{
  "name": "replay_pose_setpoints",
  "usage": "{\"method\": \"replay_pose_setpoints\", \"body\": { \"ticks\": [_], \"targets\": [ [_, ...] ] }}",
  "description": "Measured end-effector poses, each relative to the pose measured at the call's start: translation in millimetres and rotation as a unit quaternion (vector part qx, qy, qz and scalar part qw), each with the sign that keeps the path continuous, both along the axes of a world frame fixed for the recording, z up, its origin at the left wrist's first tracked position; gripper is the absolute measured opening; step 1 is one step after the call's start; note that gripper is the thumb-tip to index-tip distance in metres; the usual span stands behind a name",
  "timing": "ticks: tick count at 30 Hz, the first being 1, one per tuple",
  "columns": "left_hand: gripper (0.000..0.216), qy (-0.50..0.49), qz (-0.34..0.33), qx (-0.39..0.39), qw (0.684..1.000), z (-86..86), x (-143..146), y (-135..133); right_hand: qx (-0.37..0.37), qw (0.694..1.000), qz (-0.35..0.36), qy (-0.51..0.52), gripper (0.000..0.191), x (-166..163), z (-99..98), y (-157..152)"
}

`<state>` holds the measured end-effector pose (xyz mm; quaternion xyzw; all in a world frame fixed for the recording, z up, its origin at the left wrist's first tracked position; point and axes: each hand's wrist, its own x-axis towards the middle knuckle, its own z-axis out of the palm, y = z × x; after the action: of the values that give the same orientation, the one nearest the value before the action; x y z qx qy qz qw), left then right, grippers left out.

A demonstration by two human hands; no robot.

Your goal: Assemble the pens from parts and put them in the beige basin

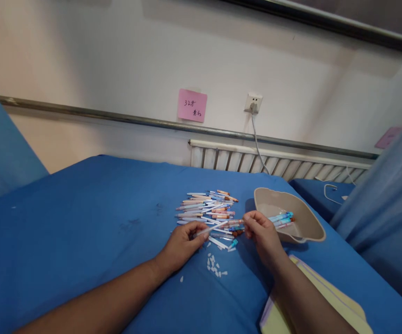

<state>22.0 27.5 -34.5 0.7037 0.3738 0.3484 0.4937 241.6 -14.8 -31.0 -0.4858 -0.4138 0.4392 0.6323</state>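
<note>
Over the near side of a pile of pen parts (201,204), my left hand (187,241) is closed, pinching a thin whitish pen tube (217,227) that slants up to the right. My right hand (262,232) is closed too, thumb and fingertips together at the end of a pinkish-orange patterned pen barrel (235,222). The tube and the barrel lie close together; whether they touch I cannot tell. Small white cone-shaped pieces (213,264) are scattered on the blue cloth below. White sticks (218,243) and a teal pen piece (234,243) lie between my hands.
A tan basin (312,227) holding several pens (281,219) stands just beyond my right hand. A yellow cloth (329,292) with purple edging lies under my right forearm. Blue sheeting (82,222) covers the table. Behind are a radiator (232,157) and a plugged-in cable (256,134).
</note>
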Motion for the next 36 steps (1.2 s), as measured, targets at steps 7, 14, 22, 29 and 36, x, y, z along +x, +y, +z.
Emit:
{"method": "replay_pose_setpoints", "body": {
  "ticks": [7,14,22,29,36],
  "targets": [
    [0.021,0.045,-0.018,0.054,0.997,5.2,0,-3,-0.012,0.995,0.017,-0.094,0.03,-7,1.9,-1],
    [0.021,0.052,-0.011,0.046,0.997,9.6,-1,-7,0.007,0.983,0.104,-0.151,0.025,-18,-3.3,-7],
    [0.02,0.037,-0.021,0.01,0.999,4.9,-2,-2,0.004,0.975,0.143,-0.169,0.021,-19,0.1,-10],
    [0.018,0.028,-0.024,0.013,0.999,2.6,-2,-3,0.013,0.964,0.16,-0.213,0.013,-19,-1.5,-12],
    [0.017,0.03,-0.029,0.012,0.999,4.1,-1,-3,0.045,0.947,0.131,-0.291,0.007,-19,1.7,-13]
  ]
}}
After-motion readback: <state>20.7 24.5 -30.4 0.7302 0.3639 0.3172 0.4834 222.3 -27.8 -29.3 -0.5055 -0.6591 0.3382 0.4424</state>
